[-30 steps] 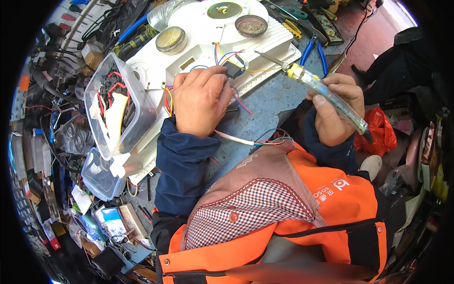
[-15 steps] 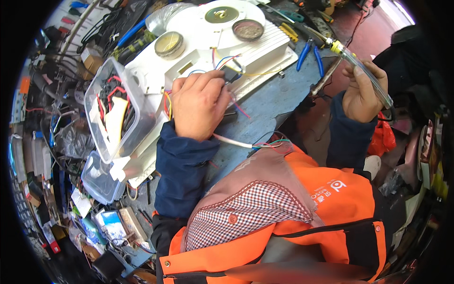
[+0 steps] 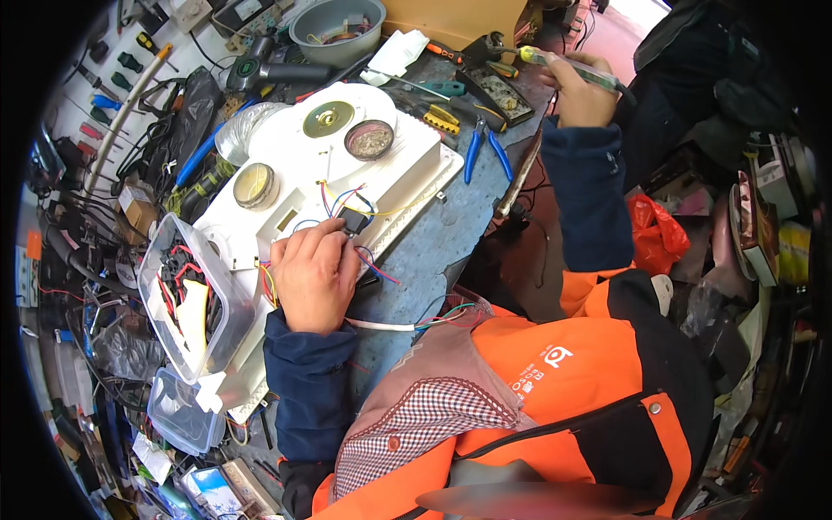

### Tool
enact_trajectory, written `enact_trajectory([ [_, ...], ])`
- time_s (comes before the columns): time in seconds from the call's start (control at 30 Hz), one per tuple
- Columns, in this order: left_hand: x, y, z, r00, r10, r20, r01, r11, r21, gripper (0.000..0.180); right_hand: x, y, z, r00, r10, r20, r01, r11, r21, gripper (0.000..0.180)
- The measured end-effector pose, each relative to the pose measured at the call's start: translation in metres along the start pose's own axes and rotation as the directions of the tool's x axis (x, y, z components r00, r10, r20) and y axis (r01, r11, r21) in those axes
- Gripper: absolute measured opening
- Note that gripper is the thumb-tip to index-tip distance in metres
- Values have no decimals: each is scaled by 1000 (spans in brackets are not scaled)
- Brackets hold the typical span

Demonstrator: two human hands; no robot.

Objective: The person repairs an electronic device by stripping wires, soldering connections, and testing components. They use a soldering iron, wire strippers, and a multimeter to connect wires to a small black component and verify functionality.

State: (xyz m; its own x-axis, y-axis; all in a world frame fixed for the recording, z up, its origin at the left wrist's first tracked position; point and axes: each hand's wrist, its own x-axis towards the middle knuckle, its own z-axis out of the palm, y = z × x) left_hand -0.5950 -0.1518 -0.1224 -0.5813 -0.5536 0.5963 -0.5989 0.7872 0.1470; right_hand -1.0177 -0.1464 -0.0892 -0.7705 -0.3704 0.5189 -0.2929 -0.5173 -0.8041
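Observation:
My left hand point(image 3: 312, 276) rests on the edge of a white plastic appliance housing point(image 3: 407, 169). Its fingers pinch a small black block-shaped component point(image 3: 354, 221) with thin red, blue and yellow wires around it. Out to the upper right, my right hand point(image 3: 586, 94) grips a soldering iron point(image 3: 532, 56) with a clear, yellow-collared handle. The iron points left, toward tools at the bench's far edge; its tip is hard to make out. Two round tins, one with yellowish content point(image 3: 256, 185) and one with greyish content point(image 3: 369, 139), sit on the housing.
Blue-handled cutters point(image 3: 487, 154) lie right of the housing. A clear plastic box point(image 3: 217, 325) of red and black leads stands at left. A white cable point(image 3: 381, 326) with bared wires crosses the bench's near edge. A grey bowl point(image 3: 336, 26) and a screwdriver point(image 3: 442, 88) are farther back.
My right hand has carried the soldering iron farther away, toward the far bench tools. My left hand stays at the black component. The whole view has shifted, showing more of the bench's far side.

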Motion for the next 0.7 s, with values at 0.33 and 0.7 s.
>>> enact_trajectory([
  [0.33,-2,0,-4,1000,-7,18,7,1000,-18,12,31,-11,24,997,-73,-13,67,962,-263,28],
  [0.7,0,0,-2,1000,5,-9,-6,999,-32,14,71,78,26,906,359,223,-383,921,73,24],
])
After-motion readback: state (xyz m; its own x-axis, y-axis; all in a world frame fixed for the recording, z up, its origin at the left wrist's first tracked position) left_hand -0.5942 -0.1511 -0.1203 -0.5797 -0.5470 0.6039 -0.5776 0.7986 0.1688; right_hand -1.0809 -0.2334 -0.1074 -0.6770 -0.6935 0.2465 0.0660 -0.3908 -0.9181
